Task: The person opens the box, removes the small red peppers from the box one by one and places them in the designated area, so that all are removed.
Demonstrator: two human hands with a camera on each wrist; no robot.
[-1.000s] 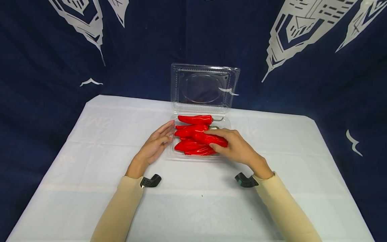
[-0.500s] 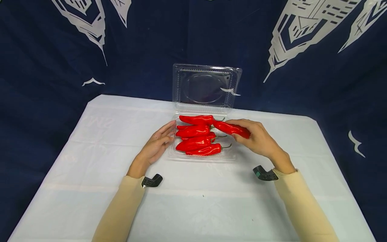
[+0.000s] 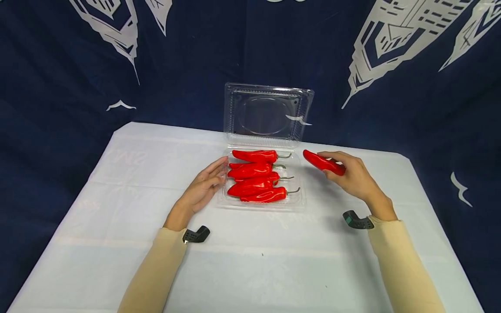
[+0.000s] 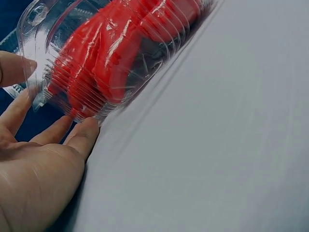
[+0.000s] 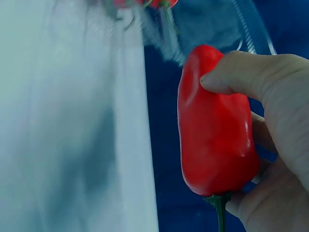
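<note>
Notably, held red pepper (image 5: pixel 212 137), its stem (image 5: pixel 220 211) visible only in right-wrist view

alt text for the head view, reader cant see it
A right hand holds a glossy red pepper to the right of an open, clear plastic box of red peppers. A left hand is at the box's left side. Behind the white-covered table hangs navy patterned cloth.

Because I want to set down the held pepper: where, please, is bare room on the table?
Bare: the white table between the sleeves, in front of the clear container, except tiny specks; also left of the left hand. Crowded: inside the container, among red peppers.
</note>
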